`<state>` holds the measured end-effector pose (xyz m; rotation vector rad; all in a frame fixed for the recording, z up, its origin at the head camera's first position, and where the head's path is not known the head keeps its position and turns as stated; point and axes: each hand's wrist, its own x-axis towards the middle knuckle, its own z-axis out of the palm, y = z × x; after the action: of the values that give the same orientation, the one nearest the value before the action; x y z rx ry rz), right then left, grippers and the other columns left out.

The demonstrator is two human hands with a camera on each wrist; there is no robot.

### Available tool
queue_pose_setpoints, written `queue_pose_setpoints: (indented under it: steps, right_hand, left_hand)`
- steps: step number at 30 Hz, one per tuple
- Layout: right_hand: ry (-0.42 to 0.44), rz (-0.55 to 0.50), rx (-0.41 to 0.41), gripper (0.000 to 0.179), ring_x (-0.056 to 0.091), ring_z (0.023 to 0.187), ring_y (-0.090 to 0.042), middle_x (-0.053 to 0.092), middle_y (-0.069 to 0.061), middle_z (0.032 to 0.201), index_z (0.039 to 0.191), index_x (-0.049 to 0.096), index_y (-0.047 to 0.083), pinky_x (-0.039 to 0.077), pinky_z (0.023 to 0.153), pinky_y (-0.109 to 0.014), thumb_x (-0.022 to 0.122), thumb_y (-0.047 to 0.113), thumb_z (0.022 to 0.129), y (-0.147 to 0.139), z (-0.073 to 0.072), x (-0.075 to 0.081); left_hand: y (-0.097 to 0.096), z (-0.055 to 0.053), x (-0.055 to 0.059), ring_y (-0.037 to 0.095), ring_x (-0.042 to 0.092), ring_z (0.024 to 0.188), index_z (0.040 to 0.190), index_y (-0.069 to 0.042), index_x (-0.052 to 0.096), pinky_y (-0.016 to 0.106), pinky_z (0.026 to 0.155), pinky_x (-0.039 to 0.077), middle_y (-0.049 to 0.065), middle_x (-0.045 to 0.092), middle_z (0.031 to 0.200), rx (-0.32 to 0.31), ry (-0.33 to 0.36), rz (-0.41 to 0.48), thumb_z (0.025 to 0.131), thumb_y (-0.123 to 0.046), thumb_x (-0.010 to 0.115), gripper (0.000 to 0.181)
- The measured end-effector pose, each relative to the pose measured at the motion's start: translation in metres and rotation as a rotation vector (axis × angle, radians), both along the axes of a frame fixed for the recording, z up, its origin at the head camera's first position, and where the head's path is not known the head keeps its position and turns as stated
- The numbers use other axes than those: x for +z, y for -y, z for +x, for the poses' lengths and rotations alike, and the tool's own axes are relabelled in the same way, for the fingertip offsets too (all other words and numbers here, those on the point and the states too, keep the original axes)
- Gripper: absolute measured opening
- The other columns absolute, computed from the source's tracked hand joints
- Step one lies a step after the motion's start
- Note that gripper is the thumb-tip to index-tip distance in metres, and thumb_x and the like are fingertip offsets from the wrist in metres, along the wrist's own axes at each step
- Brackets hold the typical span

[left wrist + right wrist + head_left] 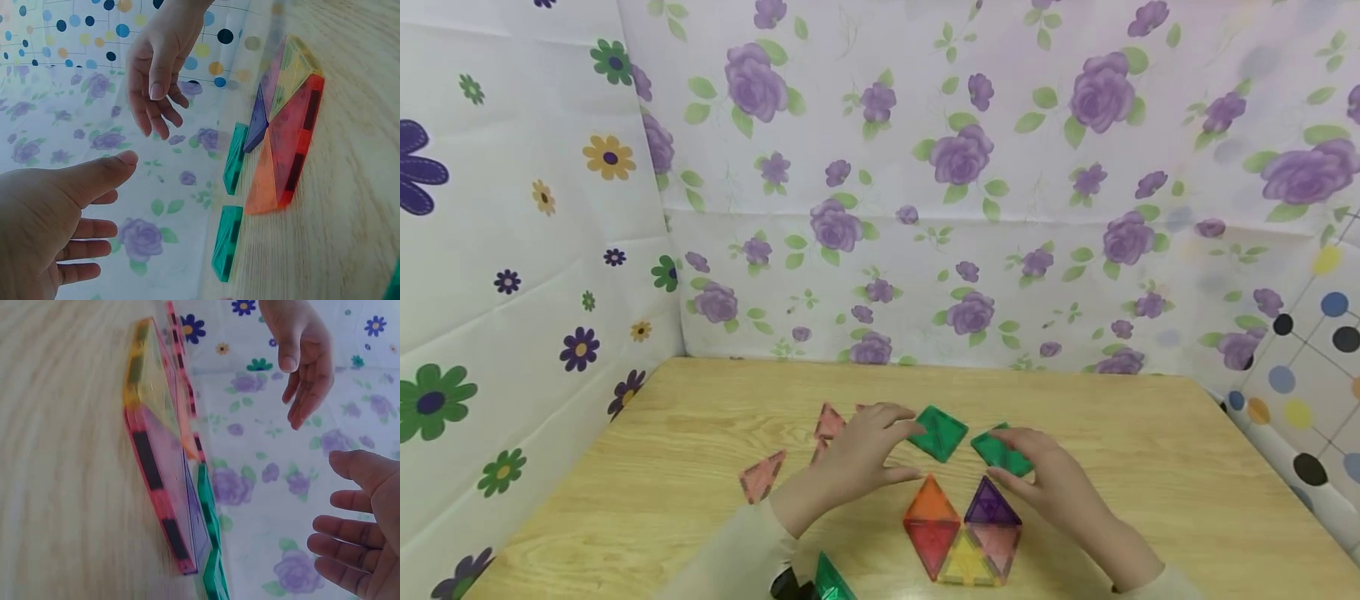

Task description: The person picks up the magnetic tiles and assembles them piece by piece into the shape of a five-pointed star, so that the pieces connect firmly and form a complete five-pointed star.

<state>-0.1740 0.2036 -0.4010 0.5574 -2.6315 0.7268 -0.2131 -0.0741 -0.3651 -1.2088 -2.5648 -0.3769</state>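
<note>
Translucent triangular magnetic tiles join in an arc on the table: orange (931, 500), red (932, 546), yellow (967, 562), pink (997, 546) and purple (989, 504). Behind the arc lie two groups of green tiles, a left one (940, 433) and a right one (996, 451). My left hand (863, 454) hovers beside the left green tiles with relaxed fingers. Near the right green tiles is my right hand (1060, 479), its fingers covering part of them. Both wrist views show the left hand (56, 219) and right hand (365, 519) raised, holding nothing.
Several loose pink triangle tiles, one (762, 477) apart from the others, lie left of my left hand, which partly hides some. A green tile (832, 579) and a dark object (790, 585) sit at the front edge of view. Flowered cloth (880, 167) hangs behind the wooden table (1180, 467).
</note>
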Motion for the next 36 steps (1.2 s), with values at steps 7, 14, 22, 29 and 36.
queue_pose_setpoints:
  steps: [7,14,22,29,36]
  right_hand:
    - [-0.066,0.008,0.038,0.042,0.066,0.103,-0.020,0.066,0.000,0.117,0.121,0.064,0.014,0.057,0.083,-0.037,0.075,0.025,0.083,0.018,0.014,0.003]
    - [-0.119,-0.036,0.106,0.039,0.065,0.101,-0.019,0.067,0.002,0.111,0.117,0.066,0.015,0.058,0.080,-0.035,0.078,0.022,0.080,0.036,0.023,0.000]
    - [-0.031,-0.084,0.255,0.032,0.064,0.094,-0.014,0.066,0.002,0.116,0.119,0.063,0.021,0.057,0.072,-0.025,0.070,0.028,0.088,0.055,0.034,-0.004]
    - [-0.029,-0.030,0.349,0.031,0.062,0.094,-0.012,0.064,0.003,0.113,0.118,0.065,0.017,0.056,0.073,-0.022,0.067,0.029,0.090,0.070,0.043,-0.007]
    - [0.032,0.025,0.474,0.032,0.062,0.106,-0.015,0.062,0.003,0.120,0.121,0.064,0.014,0.056,0.084,-0.027,0.066,0.026,0.091,0.083,0.049,-0.009]
  left_hand:
    - [0.027,0.019,-0.001,0.022,0.055,0.121,0.122,-0.015,0.062,0.044,0.102,0.046,0.006,0.060,0.129,-0.040,0.012,0.042,0.080,-0.038,0.076,0.050]
    - [0.055,0.038,-0.004,0.023,0.056,0.118,0.120,-0.015,0.062,0.045,0.099,0.048,0.005,0.061,0.126,-0.069,0.041,0.030,0.080,-0.033,0.077,0.046]
    - [0.105,0.047,-0.015,0.021,0.057,0.117,0.120,-0.020,0.063,0.047,0.097,0.049,-0.005,0.061,0.124,0.002,0.280,0.009,0.079,-0.029,0.077,0.045]
    - [0.145,0.051,-0.030,0.014,0.059,0.107,0.116,-0.021,0.065,0.037,0.089,0.053,-0.010,0.063,0.115,-0.001,0.281,0.020,0.078,-0.033,0.078,0.042]
    - [0.169,0.057,-0.034,0.012,0.060,0.099,0.108,-0.020,0.068,0.033,0.082,0.053,-0.010,0.065,0.107,-0.004,0.202,-0.009,0.077,-0.034,0.079,0.036]
